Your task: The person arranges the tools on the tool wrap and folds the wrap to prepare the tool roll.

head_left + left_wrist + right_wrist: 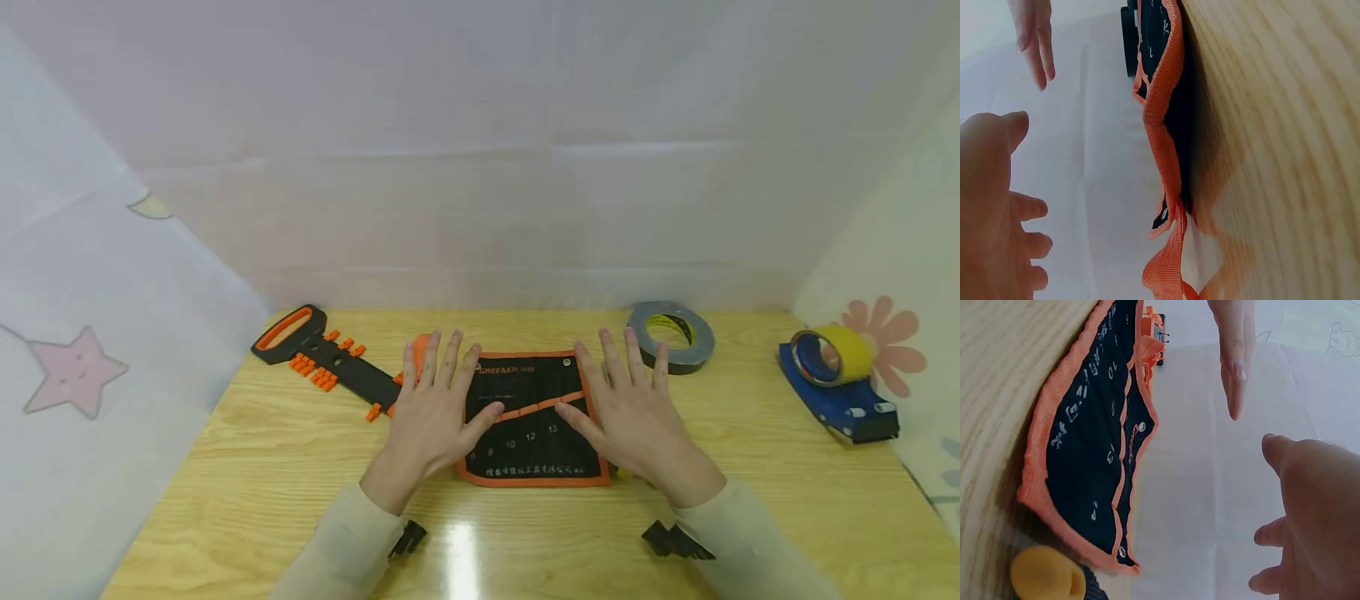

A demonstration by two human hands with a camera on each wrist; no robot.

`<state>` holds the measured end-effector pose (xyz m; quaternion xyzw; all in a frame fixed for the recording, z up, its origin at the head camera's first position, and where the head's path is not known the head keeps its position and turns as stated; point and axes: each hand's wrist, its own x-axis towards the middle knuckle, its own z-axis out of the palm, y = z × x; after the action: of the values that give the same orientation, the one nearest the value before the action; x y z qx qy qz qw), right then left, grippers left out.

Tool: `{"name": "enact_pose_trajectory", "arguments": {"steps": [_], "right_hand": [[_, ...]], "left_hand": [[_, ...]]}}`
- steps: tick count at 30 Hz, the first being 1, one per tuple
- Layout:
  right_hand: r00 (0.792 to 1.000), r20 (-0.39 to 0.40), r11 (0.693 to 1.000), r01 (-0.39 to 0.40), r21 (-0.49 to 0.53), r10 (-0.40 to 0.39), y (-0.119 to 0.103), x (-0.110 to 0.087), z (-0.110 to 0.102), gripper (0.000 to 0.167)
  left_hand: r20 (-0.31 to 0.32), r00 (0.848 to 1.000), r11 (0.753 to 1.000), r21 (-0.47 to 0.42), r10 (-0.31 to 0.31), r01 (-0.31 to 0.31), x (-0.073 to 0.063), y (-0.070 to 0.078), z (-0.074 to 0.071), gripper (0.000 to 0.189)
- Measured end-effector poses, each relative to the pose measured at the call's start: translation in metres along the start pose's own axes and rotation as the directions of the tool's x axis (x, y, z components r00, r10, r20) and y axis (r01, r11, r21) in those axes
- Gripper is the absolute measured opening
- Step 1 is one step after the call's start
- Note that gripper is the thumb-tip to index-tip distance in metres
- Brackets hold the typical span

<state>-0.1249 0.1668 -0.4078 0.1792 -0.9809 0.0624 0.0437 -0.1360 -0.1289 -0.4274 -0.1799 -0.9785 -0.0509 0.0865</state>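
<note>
A black tool pouch with orange edging (536, 458) lies on the table, its slots marked with printed numbers. My left hand (431, 417) is held over its left side, palm down with the fingers spread. Over the right side is my right hand (637, 417), spread the same way. Both wrist views show a gap between the hands and the pouch, and neither hand holds anything. An orange strap (1163, 269) trails from the pouch's left end. Beside its right end sits a yellow, rounded handle end (1044, 572), mostly hidden in the head view by my right hand.
At the back left lies a black rack with orange clips (363, 379), partly behind my left hand. A grey tape roll (701, 342) is at the back right. Further right stands a blue tape dispenser (832, 408) with yellow tape. Cloth walls (480, 225) enclose the wooden table (247, 500).
</note>
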Motion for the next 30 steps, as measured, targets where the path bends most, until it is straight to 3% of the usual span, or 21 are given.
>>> {"name": "enact_pose_trajectory", "arguments": {"steps": [5, 12, 15, 19, 24, 30], "right_hand": [[0.999, 0.039, 0.998, 0.022, 0.066, -0.024, 0.009, -0.002, -0.001, 0.094], [0.991, 0.020, 0.982, 0.126, 0.138, -0.130, 0.024, 0.001, 0.001, 0.095], [0.985, 0.019, 0.965, 0.165, 0.203, -0.173, 0.028, 0.004, 0.003, 0.094], [0.980, 0.006, 0.931, 0.186, 0.313, -0.198, 0.033, 0.011, 0.005, 0.085], [0.979, -0.005, 0.902, 0.189, 0.389, -0.203, 0.042, 0.023, 0.006, 0.066], [0.973, 0.092, 0.889, 0.152, 0.432, -0.211, 0.047, 0.037, 0.015, 0.062]], "left_hand": [[-0.009, 0.999, 0.999, -0.023, 0.031, -0.032, 0.000, -0.001, 0.001, 0.094], [0.013, 0.999, 0.984, -0.172, 0.045, -0.042, -0.002, -0.007, -0.001, 0.095], [0.011, 0.999, 0.963, -0.265, 0.040, -0.036, -0.005, -0.008, -0.003, 0.090], [0.029, 0.999, 0.917, -0.398, 0.026, -0.012, -0.005, -0.007, -0.005, 0.076], [0.060, 0.998, 0.879, -0.477, 0.011, 0.019, -0.001, -0.004, -0.006, 0.064], [0.102, 0.994, 0.844, -0.535, 0.027, 0.032, 0.003, -0.001, -0.004, 0.057]]}}
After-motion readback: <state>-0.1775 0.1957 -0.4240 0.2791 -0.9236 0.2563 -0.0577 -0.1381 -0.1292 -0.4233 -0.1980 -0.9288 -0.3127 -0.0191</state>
